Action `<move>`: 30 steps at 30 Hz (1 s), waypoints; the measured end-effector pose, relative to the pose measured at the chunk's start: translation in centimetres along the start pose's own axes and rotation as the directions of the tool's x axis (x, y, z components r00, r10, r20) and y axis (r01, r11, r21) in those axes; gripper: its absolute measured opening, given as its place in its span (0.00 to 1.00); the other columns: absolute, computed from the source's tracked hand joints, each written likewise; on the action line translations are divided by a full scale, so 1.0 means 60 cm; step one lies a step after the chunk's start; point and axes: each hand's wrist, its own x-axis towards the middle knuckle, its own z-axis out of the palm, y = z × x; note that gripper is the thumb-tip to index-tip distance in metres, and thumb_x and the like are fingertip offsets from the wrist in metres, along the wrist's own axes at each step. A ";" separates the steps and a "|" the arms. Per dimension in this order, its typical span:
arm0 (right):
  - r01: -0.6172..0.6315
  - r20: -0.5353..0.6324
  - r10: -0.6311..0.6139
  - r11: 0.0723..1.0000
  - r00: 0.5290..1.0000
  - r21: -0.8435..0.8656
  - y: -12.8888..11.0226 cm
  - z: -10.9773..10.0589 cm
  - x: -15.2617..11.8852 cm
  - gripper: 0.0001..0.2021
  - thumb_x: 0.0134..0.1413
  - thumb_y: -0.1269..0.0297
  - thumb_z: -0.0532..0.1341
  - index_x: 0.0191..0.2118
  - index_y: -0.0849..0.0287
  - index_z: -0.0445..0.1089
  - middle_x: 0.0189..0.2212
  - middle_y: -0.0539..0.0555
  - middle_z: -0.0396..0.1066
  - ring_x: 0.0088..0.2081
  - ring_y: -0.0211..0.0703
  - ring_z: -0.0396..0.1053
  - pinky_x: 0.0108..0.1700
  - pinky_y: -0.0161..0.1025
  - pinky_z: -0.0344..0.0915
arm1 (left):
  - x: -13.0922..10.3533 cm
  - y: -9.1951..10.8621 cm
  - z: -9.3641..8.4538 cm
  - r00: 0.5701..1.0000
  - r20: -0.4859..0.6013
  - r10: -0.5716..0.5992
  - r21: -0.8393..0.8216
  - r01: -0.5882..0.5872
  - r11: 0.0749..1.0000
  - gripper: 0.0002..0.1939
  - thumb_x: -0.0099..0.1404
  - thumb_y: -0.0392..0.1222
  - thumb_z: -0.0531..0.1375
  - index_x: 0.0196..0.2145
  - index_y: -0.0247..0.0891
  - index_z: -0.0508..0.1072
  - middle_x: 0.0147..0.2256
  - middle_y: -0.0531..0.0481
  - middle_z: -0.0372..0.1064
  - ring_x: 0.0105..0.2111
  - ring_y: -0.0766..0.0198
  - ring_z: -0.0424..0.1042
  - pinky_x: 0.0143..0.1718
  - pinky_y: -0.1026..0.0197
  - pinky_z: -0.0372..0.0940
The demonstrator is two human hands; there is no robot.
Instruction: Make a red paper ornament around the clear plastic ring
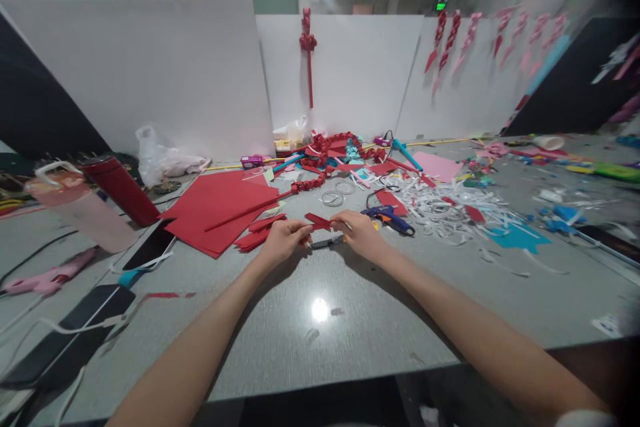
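At the far left of the frame a pink glue gun lies with its cord trailing off the edge, and a pale pink bottle and a red bottle lean in the picture, probably an effect of the wide lens; both are well out to the side, where the forearms would not knock them. Left of centre, large red sheets lie flat beyond the left hand, with a small pile of narrow red strips just beside it, seemingly kept there for an easy reach. In the middle of the frame the left thumb and fingers are pinched together on the near left part of a small red paper piece, while the fingertips of the right hand are closed on its right end. Holding it from both sides, just above the table, likely keeps it steady and in plain sight between the hands. A dark, slim tool lies below it, partly hidden. Right of centre, a blue glue gun rests just past the right hand, probably for a short reach, and farther right white paper strips spread in a loose heap.
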 end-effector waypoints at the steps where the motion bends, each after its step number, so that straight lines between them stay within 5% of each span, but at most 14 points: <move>1: -0.020 -0.021 0.021 0.999 1.000 0.039 -0.005 -0.003 0.000 0.09 0.70 0.67 0.61 0.41 0.58 0.80 0.37 0.57 0.82 0.39 0.47 0.77 0.45 0.40 0.67 | 0.001 -0.003 -0.001 1.000 0.008 -0.006 -0.018 0.006 1.000 0.22 0.68 0.57 0.64 0.27 0.35 0.80 0.24 0.46 0.75 0.24 0.62 0.72 0.29 0.61 0.65; 8: -0.270 -0.082 0.290 0.944 0.954 0.191 -0.029 -0.012 0.002 0.16 0.67 0.53 0.62 0.33 0.57 0.79 0.27 0.52 0.78 0.31 0.46 0.74 0.39 0.40 0.66 | 0.001 -0.015 0.002 0.995 0.095 -0.016 -0.096 0.025 0.995 0.28 0.68 0.64 0.63 0.29 0.34 0.79 0.27 0.41 0.78 0.24 0.62 0.73 0.30 0.60 0.66; 14: -0.251 -0.064 0.282 0.921 0.957 0.296 -0.031 0.006 -0.002 0.17 0.65 0.50 0.64 0.34 0.58 0.79 0.28 0.52 0.76 0.32 0.45 0.73 0.38 0.40 0.67 | -0.009 0.004 0.026 0.992 0.122 -0.020 -0.026 0.023 0.999 0.21 0.68 0.59 0.64 0.33 0.35 0.79 0.27 0.44 0.78 0.24 0.64 0.72 0.29 0.62 0.64; 20: -0.308 -0.028 0.412 0.723 0.911 0.618 -0.034 0.040 -0.006 0.21 0.55 0.43 0.72 0.37 0.58 0.80 0.29 0.53 0.78 0.31 0.43 0.72 0.38 0.41 0.69 | -0.012 0.004 0.043 0.991 0.135 -0.019 -0.154 0.039 0.987 0.22 0.70 0.60 0.61 0.33 0.36 0.77 0.23 0.48 0.74 0.21 0.65 0.68 0.26 0.61 0.61; 24: -0.332 0.038 0.397 0.707 0.917 0.624 -0.035 0.049 -0.008 0.24 0.56 0.40 0.71 0.29 0.60 0.79 0.25 0.52 0.76 0.28 0.41 0.69 0.35 0.41 0.67 | -0.012 0.002 0.046 0.986 0.164 -0.015 -0.210 0.050 0.976 0.25 0.68 0.64 0.63 0.33 0.36 0.77 0.24 0.47 0.75 0.20 0.65 0.68 0.26 0.61 0.61; 30: -0.333 -0.066 0.444 0.755 0.894 0.565 -0.031 0.032 -0.004 0.29 0.61 0.36 0.66 0.24 0.59 0.76 0.22 0.52 0.72 0.26 0.41 0.65 0.32 0.40 0.62 | -0.010 0.004 0.044 0.968 0.246 -0.049 -0.227 0.107 0.968 0.30 0.68 0.70 0.60 0.33 0.37 0.75 0.22 0.47 0.75 0.19 0.64 0.69 0.25 0.62 0.60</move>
